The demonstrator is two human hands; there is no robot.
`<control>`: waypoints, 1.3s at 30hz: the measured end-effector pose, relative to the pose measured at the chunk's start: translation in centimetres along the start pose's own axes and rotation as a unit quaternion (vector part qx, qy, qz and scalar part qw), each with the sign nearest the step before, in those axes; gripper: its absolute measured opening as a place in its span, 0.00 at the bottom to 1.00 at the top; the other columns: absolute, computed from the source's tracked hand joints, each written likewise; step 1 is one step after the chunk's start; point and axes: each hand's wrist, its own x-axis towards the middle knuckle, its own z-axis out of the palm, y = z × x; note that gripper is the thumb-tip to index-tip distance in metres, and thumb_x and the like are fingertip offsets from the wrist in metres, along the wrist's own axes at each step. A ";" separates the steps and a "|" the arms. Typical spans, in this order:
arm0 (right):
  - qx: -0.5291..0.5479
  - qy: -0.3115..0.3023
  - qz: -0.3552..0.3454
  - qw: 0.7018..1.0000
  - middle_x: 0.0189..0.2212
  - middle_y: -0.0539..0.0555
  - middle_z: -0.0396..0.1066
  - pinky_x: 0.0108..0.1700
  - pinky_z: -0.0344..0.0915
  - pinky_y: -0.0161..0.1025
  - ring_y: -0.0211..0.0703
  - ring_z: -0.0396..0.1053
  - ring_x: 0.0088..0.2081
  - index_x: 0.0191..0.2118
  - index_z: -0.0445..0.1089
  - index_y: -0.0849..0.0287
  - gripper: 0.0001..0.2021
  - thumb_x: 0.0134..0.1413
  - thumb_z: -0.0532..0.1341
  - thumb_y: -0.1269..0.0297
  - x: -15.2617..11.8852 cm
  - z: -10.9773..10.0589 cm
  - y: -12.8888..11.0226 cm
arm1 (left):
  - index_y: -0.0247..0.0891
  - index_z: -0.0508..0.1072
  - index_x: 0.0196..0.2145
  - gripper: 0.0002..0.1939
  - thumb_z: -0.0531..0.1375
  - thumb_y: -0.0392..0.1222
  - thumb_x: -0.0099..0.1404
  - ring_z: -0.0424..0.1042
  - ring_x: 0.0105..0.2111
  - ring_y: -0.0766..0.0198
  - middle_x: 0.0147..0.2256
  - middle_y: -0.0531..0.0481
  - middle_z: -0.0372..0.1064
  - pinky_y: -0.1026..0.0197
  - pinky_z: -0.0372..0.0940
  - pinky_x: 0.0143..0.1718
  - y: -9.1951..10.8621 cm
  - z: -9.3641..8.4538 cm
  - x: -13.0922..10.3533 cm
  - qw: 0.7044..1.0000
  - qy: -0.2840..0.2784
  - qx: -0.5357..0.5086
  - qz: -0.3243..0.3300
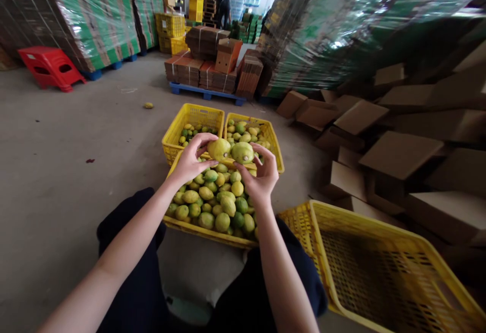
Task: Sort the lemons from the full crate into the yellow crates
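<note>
Lemons (219, 149), two of them, are held up side by side, in view overlapping the far edge of the nearest crate (212, 236), their stem ends toward the camera; whether their skins touch I cannot tell. One, mostly yellow, sits in the left hand (195, 158), pinched between the thumb below and the fingers above; the other, a greener lemon (242, 153), is gripped the same way by the right hand (266, 173), both hands part-curled to the width of the fruit. Each is a smooth-skinned oval with a blunt nub. Beneath, the crate is filled edge to edge with a pile, too many to count, of yellow and green fruit. Against its far edge stand two more crates, making three with lemons: the far-left crate (174, 125) holds a low layer, the far-right crate (275, 146) a fuller one. One more crate (325, 257), of yellow slotted plastic like them, stands by the right knee. One lone lemon (148, 105) lies on the concrete floor (94, 135), beyond the far-left crate's left edge. Farther out are one red plastic stool (49, 65), one blue pallet (207, 94) carrying tied bundles of flat cardboard (218, 77), a heap of square-edged brown boxes (400, 153), and two tall stacks (91, 14) in shiny film.
</note>
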 end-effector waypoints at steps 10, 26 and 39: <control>0.052 -0.017 0.110 0.992 0.44 0.52 0.72 0.48 0.74 0.46 0.51 0.71 0.49 0.44 0.67 0.49 0.25 0.39 0.75 0.58 0.9 -0.4 -0.4 | 0.41 0.77 0.42 0.30 0.77 0.32 0.40 0.74 0.42 0.60 0.44 0.50 0.71 0.64 0.68 0.44 0.6 0.1 -0.1 0.996 -0.034 0.042 -0.074; 0.221 -0.185 0.531 0.797 0.15 0.48 0.68 0.08 0.50 0.30 0.32 0.59 0.11 0.22 0.69 0.57 0.25 0.39 0.70 0.38 1.9 -1.0 -0.1 | 0.35 0.77 0.26 0.34 0.58 0.73 0.58 0.71 0.18 0.60 0.16 0.47 0.69 0.61 0.64 0.21 -2.1 0.0 0.7 0.917 -0.070 -0.044 -0.390; 0.226 -0.003 0.321 0.920 0.34 0.46 0.78 0.37 0.75 0.37 0.41 0.77 0.34 0.40 0.69 0.51 0.26 0.33 0.78 0.54 1.3 0.0 0.5 | 0.43 0.73 0.47 0.36 0.77 0.52 0.42 0.75 0.40 0.61 0.48 0.47 0.73 0.63 0.70 0.38 -1.2 0.9 -0.1 0.999 0.014 0.025 -0.040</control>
